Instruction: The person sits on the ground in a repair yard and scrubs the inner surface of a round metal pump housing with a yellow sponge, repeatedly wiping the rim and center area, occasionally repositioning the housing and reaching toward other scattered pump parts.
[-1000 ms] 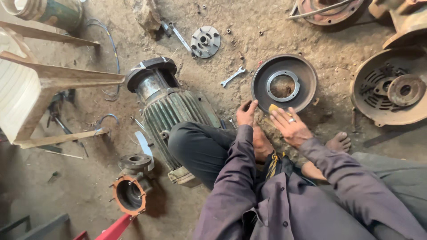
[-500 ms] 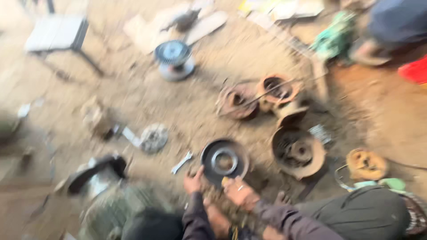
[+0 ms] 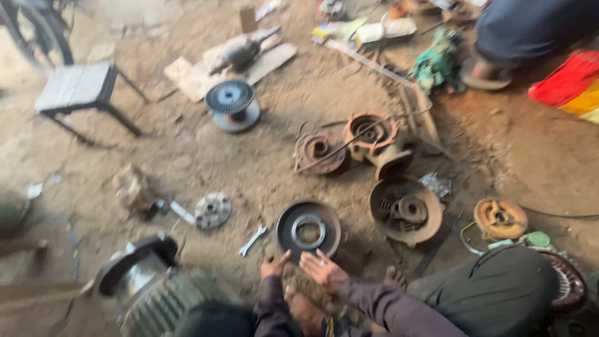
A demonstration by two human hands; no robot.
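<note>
**Hands over a dusty lump, motor parts spread across the dirt floor**

Nearest to the camera, the left hand (image 3: 274, 267) and the right hand (image 3: 322, 271) rest side by side on a crumbly, dirt-coloured lump (image 3: 299, 282) that lies over the person's bare foot (image 3: 307, 312). Both hands are open: the right lies flat with fingers spread, a ring on one finger, and the left has its thumb raised and its fingers loosely curved on the lump. Neither grips anything.

Down to the left lies a large ribbed grey-green electric motor (image 3: 150, 293) with a dark round end.

Just beyond the fingertips sits a dark round metal end cover with a bright ring at its centre (image 3: 308, 229), shallow like a dish and holding nothing but that ring. A small silver spanner (image 3: 252, 240) lies just left of it, and a grey flanged disc with holes (image 3: 213, 210) farther left. To the right, a rusty bowl-shaped housing (image 3: 405, 210) holds a finned, spoked part inside it.

Farther off stand two rusty round casings (image 3: 346, 143) crossed by a thin rod, a black finned wheel (image 3: 231, 103), and a low metal stool (image 3: 78, 87).
</note>
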